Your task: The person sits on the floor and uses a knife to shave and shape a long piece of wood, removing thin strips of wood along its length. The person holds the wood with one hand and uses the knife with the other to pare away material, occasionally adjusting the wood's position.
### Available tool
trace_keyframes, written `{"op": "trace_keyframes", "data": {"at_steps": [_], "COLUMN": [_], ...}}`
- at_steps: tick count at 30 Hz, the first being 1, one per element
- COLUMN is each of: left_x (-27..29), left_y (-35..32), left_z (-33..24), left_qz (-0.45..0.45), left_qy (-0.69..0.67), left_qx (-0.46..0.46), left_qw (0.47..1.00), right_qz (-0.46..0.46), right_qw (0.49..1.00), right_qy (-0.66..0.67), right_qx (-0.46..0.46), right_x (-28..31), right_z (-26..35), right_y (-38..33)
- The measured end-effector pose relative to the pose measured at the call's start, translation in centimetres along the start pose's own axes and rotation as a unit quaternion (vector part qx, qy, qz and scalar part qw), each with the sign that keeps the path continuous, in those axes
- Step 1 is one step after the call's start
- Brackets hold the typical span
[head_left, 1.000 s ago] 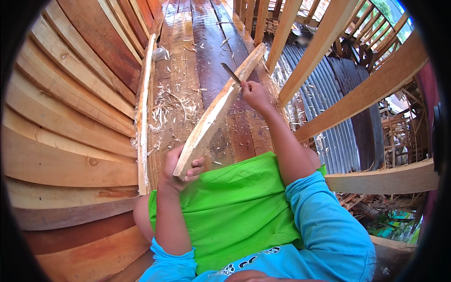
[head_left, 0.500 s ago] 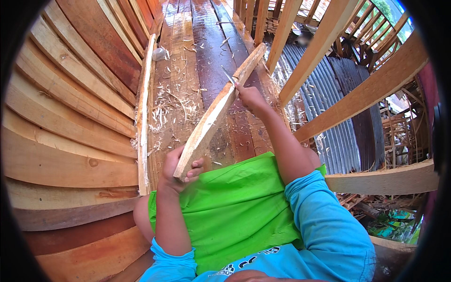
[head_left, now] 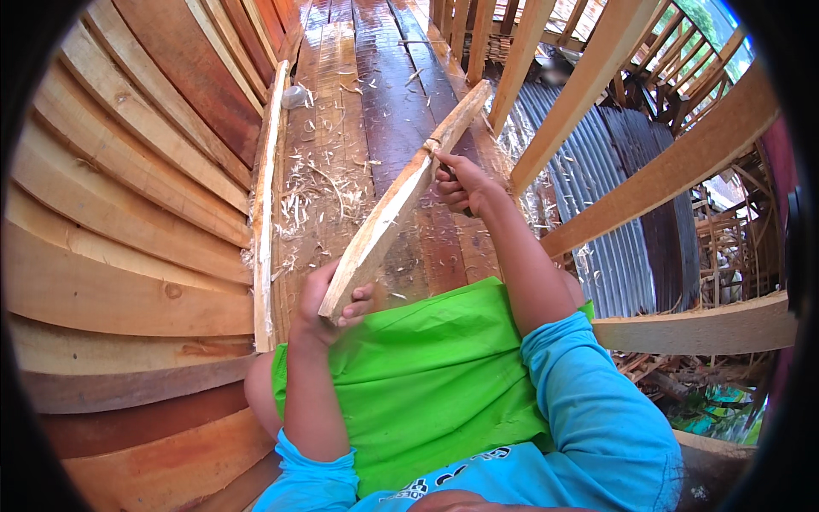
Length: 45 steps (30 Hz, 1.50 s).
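A long, pale wooden stick (head_left: pixel 388 213) slants from my lap up toward the railing on the right, with freshly cut faces along it. My left hand (head_left: pixel 328 299) is closed round its near end. Close to a notch on the far part of the stick, my right hand (head_left: pixel 465 183) is closed on a knife (head_left: pixel 468 211); the dark end of its handle shows below my fist. The blade is mostly hidden behind my fingers and the wood.
Curled shavings (head_left: pixel 299 205) litter the plank floor (head_left: pixel 384 111). A second pale strip of wood (head_left: pixel 266 205) lies along the plank wall (head_left: pixel 128 282) on the left, beside a small clear cup (head_left: pixel 293 96). Railing posts (head_left: pixel 580 94) rise on the right, with corrugated metal sheets (head_left: pixel 589 205) beyond.
My right hand has turned at the wrist, and the knife blade that pointed up and left across the stick is now mostly out of sight. The stick has shifted slightly right.
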<state>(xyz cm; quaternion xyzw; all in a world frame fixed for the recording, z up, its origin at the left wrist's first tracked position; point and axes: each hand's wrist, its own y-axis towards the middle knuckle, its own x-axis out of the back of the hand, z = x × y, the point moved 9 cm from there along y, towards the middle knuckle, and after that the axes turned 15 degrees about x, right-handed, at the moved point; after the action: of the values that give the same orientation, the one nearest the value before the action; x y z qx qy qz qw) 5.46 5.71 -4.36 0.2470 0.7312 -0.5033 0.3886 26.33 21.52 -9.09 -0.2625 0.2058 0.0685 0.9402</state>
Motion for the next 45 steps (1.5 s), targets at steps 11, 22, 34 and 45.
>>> {"op": "trace_keyframes", "data": {"at_steps": [11, 22, 34, 45], "left_x": [0.0, 0.2, -0.6, -1.6], "left_y": [0.3, 0.0, -2.0, -2.9], "left_z": [0.0, 0.0, 0.1, 1.1], "left_qz": [0.019, -0.018, -0.076, -0.090], "left_qy": [-0.017, -0.002, 0.105, 0.111], "left_qx": [-0.004, -0.011, -0.071, -0.076], "left_qw": [1.000, 1.000, 0.989, 0.987], "right_qz": [0.083, -0.333, -0.194, -0.166], "right_qw": [0.905, 0.892, 0.929, 0.935], "right_qy": [-0.412, -0.105, -0.144, -0.172], "right_qx": [0.068, 0.289, 0.279, 0.260], "right_x": [-1.0, 9.8, 7.1, 5.0], "right_z": [4.1, 6.6, 5.0, 4.8], "right_y": [-5.1, -2.3, -0.2, -1.1]}}
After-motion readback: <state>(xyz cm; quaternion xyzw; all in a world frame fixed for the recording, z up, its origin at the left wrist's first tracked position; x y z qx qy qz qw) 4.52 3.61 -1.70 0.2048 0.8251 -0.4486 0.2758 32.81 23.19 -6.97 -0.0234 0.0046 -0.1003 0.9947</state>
